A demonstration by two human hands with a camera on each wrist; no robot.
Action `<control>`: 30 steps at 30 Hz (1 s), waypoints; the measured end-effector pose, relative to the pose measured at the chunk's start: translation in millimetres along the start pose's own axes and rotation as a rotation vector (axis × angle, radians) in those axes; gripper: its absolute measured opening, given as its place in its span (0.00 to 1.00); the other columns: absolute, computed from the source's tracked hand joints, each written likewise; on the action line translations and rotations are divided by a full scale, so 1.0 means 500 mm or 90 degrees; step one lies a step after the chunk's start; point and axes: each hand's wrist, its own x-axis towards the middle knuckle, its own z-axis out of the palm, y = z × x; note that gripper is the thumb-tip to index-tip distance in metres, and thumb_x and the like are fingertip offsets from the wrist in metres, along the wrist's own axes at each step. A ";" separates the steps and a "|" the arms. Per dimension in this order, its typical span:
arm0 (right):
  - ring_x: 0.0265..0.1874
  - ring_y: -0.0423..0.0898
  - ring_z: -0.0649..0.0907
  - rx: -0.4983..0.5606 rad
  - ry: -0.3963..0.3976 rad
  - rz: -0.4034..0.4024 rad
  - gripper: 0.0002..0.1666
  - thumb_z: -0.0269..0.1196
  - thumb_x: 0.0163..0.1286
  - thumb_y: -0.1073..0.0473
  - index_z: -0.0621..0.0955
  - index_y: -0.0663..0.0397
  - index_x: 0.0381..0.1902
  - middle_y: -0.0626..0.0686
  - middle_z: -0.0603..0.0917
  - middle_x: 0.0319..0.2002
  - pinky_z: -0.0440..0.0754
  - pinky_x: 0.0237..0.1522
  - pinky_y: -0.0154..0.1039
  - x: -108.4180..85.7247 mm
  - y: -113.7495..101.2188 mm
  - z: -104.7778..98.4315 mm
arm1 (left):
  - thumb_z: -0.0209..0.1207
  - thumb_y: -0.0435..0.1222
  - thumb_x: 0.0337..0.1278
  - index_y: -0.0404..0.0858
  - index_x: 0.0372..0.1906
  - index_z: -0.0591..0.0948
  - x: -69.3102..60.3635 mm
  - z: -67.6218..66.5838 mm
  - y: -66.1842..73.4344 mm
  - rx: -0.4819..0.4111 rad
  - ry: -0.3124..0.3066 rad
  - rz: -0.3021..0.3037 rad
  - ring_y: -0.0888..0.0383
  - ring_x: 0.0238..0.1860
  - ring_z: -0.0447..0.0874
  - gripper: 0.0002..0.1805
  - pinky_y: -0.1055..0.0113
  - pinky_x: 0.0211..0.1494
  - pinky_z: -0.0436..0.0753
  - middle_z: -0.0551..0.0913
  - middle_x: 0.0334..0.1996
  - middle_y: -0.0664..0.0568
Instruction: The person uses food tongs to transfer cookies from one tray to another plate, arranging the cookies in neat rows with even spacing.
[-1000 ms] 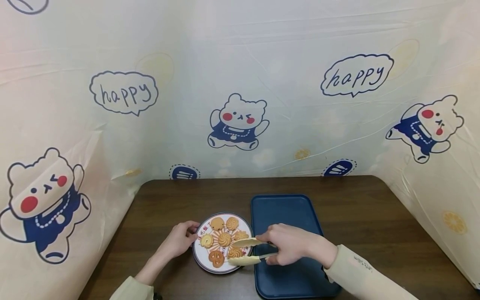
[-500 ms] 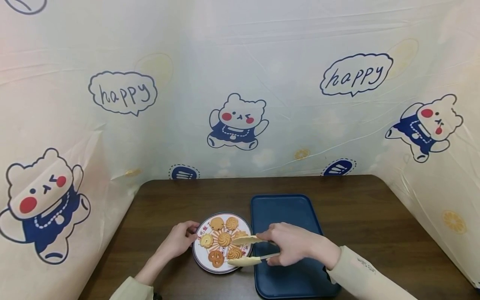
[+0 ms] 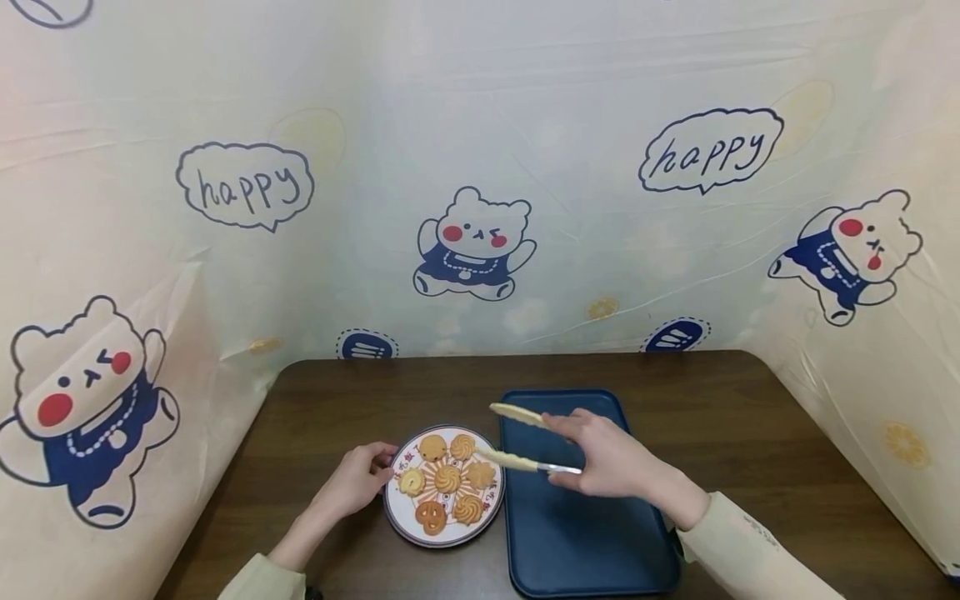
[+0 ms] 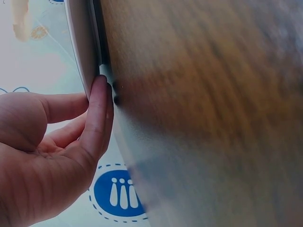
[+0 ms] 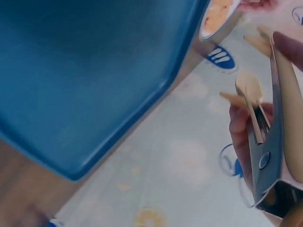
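Note:
In the head view, my left hand (image 3: pixel 360 482) pinches the left rim of a round white plate (image 3: pixel 406 510). The left wrist view has its thumb above the plate edge (image 4: pixel 80 42) and fingers beneath. Several cookies (image 3: pixel 447 478) lie on the plate: swirled, round and one pretzel-shaped (image 3: pixel 431 517). My right hand (image 3: pixel 615 458) grips pale-yellow-tipped tongs (image 3: pixel 513 460) above the dark blue tray (image 3: pixel 592 542). The tongs' arms stand apart with nothing between them; the nearer tip overlaps the plate's upper right rim. Close up, the right wrist view shows the tongs' metal hinge end (image 5: pixel 265 161).
The tray stands right beside the plate on a dark wooden table (image 3: pixel 750 450). A printed cloth (image 3: pixel 585 250) with bears and "happy" lettering hangs behind and at both sides of the table.
My right hand has carried the tongs away from over the right-hand cookies, toward the table's far side and slightly right. The left hand and the plate stay practically where they were.

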 end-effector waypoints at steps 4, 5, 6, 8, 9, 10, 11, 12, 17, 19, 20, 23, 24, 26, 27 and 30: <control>0.33 0.41 0.74 0.023 0.095 0.066 0.47 0.77 0.53 0.47 0.74 0.62 0.67 0.47 0.81 0.38 0.73 0.29 0.35 -0.008 0.036 0.000 | 0.61 0.25 0.61 0.27 0.56 0.79 0.003 0.000 -0.002 0.002 0.000 -0.007 0.56 0.34 0.77 0.18 0.64 0.32 0.82 0.80 0.38 0.47; 0.32 0.42 0.73 0.029 0.117 0.083 0.48 0.77 0.53 0.47 0.74 0.64 0.67 0.46 0.79 0.36 0.72 0.29 0.35 -0.011 0.047 0.000 | 0.61 0.25 0.61 0.27 0.56 0.79 0.003 0.000 -0.002 0.001 -0.001 -0.011 0.56 0.34 0.77 0.18 0.64 0.33 0.82 0.80 0.38 0.47; 0.31 0.42 0.73 0.035 0.140 0.099 0.49 0.77 0.53 0.47 0.74 0.65 0.67 0.46 0.78 0.34 0.72 0.29 0.36 -0.013 0.058 -0.001 | 0.61 0.25 0.61 0.27 0.56 0.79 0.004 0.000 -0.002 0.003 -0.001 -0.011 0.56 0.34 0.77 0.18 0.64 0.33 0.82 0.80 0.38 0.47; 0.29 0.45 0.73 0.049 0.173 0.136 0.49 0.77 0.54 0.47 0.73 0.66 0.67 0.47 0.76 0.32 0.70 0.29 0.38 -0.020 0.080 -0.002 | 0.61 0.25 0.61 0.28 0.56 0.79 0.003 0.000 0.000 0.006 -0.001 -0.014 0.56 0.34 0.77 0.18 0.64 0.33 0.82 0.81 0.38 0.47; 0.29 0.47 0.73 0.054 0.186 0.157 0.49 0.76 0.55 0.46 0.72 0.66 0.68 0.49 0.76 0.32 0.70 0.29 0.39 -0.024 0.092 -0.003 | 0.61 0.25 0.61 0.27 0.56 0.79 0.004 0.000 0.000 0.006 -0.002 -0.014 0.55 0.34 0.77 0.18 0.64 0.33 0.82 0.81 0.38 0.47; 0.30 0.48 0.74 0.060 0.197 0.179 0.50 0.76 0.56 0.45 0.71 0.67 0.68 0.51 0.78 0.33 0.70 0.29 0.40 -0.029 0.103 -0.004 | 0.61 0.25 0.61 0.27 0.56 0.79 0.003 0.000 0.001 0.005 -0.002 -0.015 0.55 0.35 0.77 0.18 0.64 0.34 0.82 0.81 0.38 0.46; 0.31 0.50 0.75 0.063 0.208 0.200 0.50 0.75 0.56 0.44 0.71 0.66 0.69 0.54 0.80 0.35 0.71 0.30 0.41 -0.034 0.113 -0.005 | 0.61 0.25 0.61 0.27 0.56 0.79 0.003 -0.001 0.002 0.006 -0.003 -0.013 0.55 0.35 0.77 0.18 0.64 0.34 0.82 0.81 0.39 0.46; 0.33 0.52 0.77 0.066 0.217 0.219 0.51 0.75 0.57 0.43 0.70 0.66 0.69 0.57 0.82 0.38 0.73 0.32 0.43 -0.040 0.123 -0.007 | 0.61 0.25 0.61 0.27 0.56 0.79 0.002 -0.001 0.003 0.007 -0.004 -0.011 0.55 0.34 0.77 0.18 0.64 0.33 0.82 0.81 0.39 0.46; 0.41 0.59 0.83 0.067 0.265 0.273 0.54 0.74 0.57 0.40 0.67 0.68 0.70 0.70 0.82 0.49 0.79 0.37 0.52 -0.075 0.159 -0.016 | 0.60 0.25 0.62 0.27 0.56 0.78 0.000 0.000 0.004 0.004 -0.006 -0.016 0.55 0.35 0.76 0.18 0.63 0.33 0.82 0.80 0.39 0.46; 0.40 0.59 0.82 0.059 0.282 0.292 0.55 0.74 0.56 0.40 0.67 0.69 0.70 0.70 0.83 0.46 0.78 0.37 0.52 -0.090 0.171 -0.020 | 0.60 0.25 0.62 0.27 0.56 0.78 0.000 0.000 0.004 0.003 -0.006 -0.018 0.55 0.35 0.77 0.18 0.64 0.33 0.82 0.80 0.39 0.46; 0.40 0.60 0.82 0.054 0.290 0.304 0.56 0.74 0.56 0.39 0.67 0.69 0.70 0.70 0.82 0.46 0.77 0.37 0.52 -0.098 0.176 -0.021 | 0.60 0.25 0.62 0.27 0.56 0.78 0.000 0.000 0.004 0.002 -0.006 -0.018 0.55 0.35 0.77 0.18 0.64 0.33 0.82 0.80 0.39 0.46; 0.45 0.64 0.80 0.066 0.293 0.344 0.60 0.74 0.55 0.37 0.63 0.69 0.72 0.72 0.80 0.51 0.77 0.42 0.56 -0.123 0.193 -0.021 | 0.60 0.24 0.62 0.26 0.57 0.78 -0.001 0.000 0.004 0.001 -0.006 -0.018 0.55 0.35 0.77 0.18 0.63 0.34 0.82 0.80 0.39 0.46; 0.48 0.66 0.79 0.070 0.291 0.360 0.62 0.74 0.55 0.36 0.62 0.69 0.73 0.73 0.79 0.53 0.77 0.45 0.59 -0.132 0.198 -0.020 | 0.60 0.24 0.62 0.26 0.57 0.78 -0.002 0.000 0.005 0.001 -0.005 -0.018 0.55 0.35 0.77 0.18 0.63 0.34 0.82 0.80 0.39 0.46; 0.56 0.70 0.76 0.089 0.283 0.389 0.65 0.74 0.54 0.35 0.58 0.68 0.75 0.75 0.74 0.60 0.74 0.51 0.64 -0.149 0.206 -0.018 | 0.60 0.24 0.62 0.26 0.57 0.78 -0.002 -0.001 0.006 0.001 -0.006 -0.018 0.55 0.35 0.77 0.18 0.63 0.34 0.82 0.80 0.39 0.46; 0.59 0.72 0.73 0.102 0.277 0.405 0.66 0.73 0.55 0.35 0.56 0.67 0.76 0.76 0.70 0.63 0.73 0.54 0.65 -0.158 0.210 -0.017 | 0.60 0.24 0.62 0.27 0.57 0.78 -0.002 -0.002 0.006 0.001 -0.006 -0.018 0.55 0.35 0.77 0.18 0.63 0.34 0.82 0.80 0.39 0.46; 0.63 0.73 0.69 0.116 0.263 0.457 0.68 0.73 0.55 0.33 0.53 0.66 0.77 0.77 0.64 0.67 0.69 0.57 0.66 -0.183 0.217 -0.012 | 0.61 0.24 0.61 0.27 0.57 0.78 -0.002 -0.002 0.006 0.000 -0.008 -0.017 0.55 0.35 0.77 0.18 0.63 0.34 0.82 0.80 0.40 0.46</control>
